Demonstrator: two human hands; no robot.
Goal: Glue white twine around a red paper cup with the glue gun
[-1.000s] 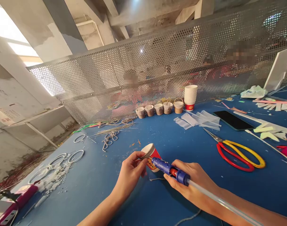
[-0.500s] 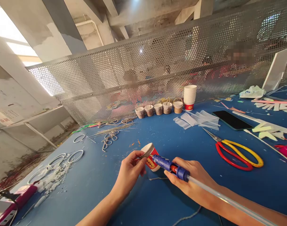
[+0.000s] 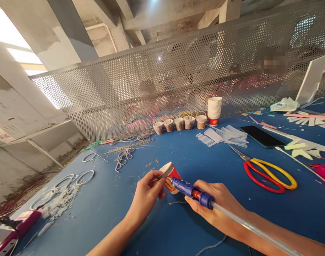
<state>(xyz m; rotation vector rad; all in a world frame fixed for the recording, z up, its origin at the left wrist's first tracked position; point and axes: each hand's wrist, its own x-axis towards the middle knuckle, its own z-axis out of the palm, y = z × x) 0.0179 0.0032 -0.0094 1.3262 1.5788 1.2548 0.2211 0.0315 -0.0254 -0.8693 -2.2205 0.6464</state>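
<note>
A red and white paper cup (image 3: pixel 175 173) is tilted above the blue table, its rim pinched by my left hand (image 3: pixel 149 187), with grey cord along the rim. My right hand (image 3: pixel 218 202) is closed around a blue glue gun (image 3: pixel 186 187); a long clear glue stick (image 3: pixel 244 224) runs out of its back end. The gun's nozzle points at the cup's side near my left fingertips, and whether it touches is hard to tell. Loose grey cord (image 3: pixel 211 247) lies on the table below my hands.
Several small cord-wrapped baskets (image 3: pixel 179 123) and a cup stack (image 3: pixel 214 111) stand before a perforated metal screen (image 3: pixel 111 96). Scissors (image 3: pixel 270 174), a phone (image 3: pixel 262 136) and clear strips (image 3: pixel 226 136) lie right; rings (image 3: pixel 85 177) and a power strip (image 3: pixel 21 227) left. People show behind the screen.
The glue gun and my right hand have shifted slightly left along the cup. My left hand keeps its hold on the cup, almost unmoved.
</note>
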